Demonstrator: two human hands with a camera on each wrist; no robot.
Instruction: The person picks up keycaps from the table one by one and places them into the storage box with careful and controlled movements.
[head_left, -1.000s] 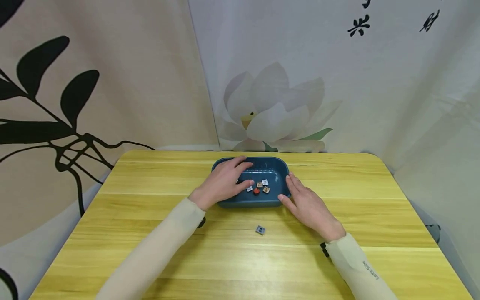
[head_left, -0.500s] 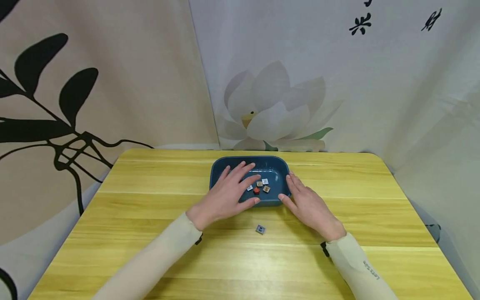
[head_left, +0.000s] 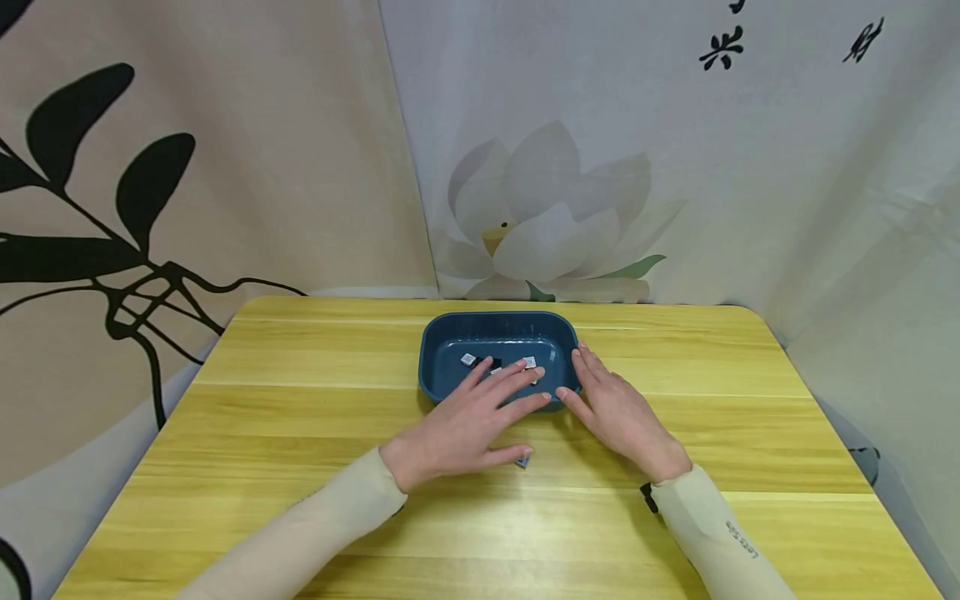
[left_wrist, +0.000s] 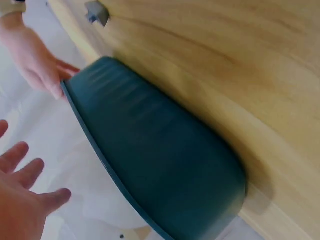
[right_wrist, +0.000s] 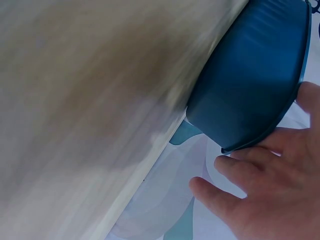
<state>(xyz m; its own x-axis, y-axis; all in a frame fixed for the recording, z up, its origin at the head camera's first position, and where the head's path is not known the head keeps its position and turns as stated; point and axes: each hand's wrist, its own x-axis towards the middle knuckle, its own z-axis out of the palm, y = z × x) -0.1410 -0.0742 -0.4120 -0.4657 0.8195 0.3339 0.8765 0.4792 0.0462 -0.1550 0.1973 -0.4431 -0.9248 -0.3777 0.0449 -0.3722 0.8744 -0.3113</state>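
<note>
A dark blue plastic basin (head_left: 450, 335) stands near the table's back edge, with several small square pieces in it, among them a white piece (head_left: 468, 360); others are hidden behind my left hand. My left hand (head_left: 465, 425) hovers over the basin's front rim with its fingers spread. Its thumb overlaps a small grey square piece (head_left: 522, 463) on the table in front of the basin. In the left wrist view this grey piece (left_wrist: 98, 13) sits apart from the left hand (left_wrist: 25, 200). My right hand (head_left: 622, 417) rests against the basin's right rim, fingers straight and touching it.
The wooden table (head_left: 225, 433) carries the basin. Behind it hangs a pale curtain (head_left: 585, 100) with flower and leaf prints. A dark band (head_left: 648, 497) shows at the right wrist.
My left hand has moved from inside the basin toward the front and right, over the front rim, uncovering the basin's left part. The right hand stays at the rim.
</note>
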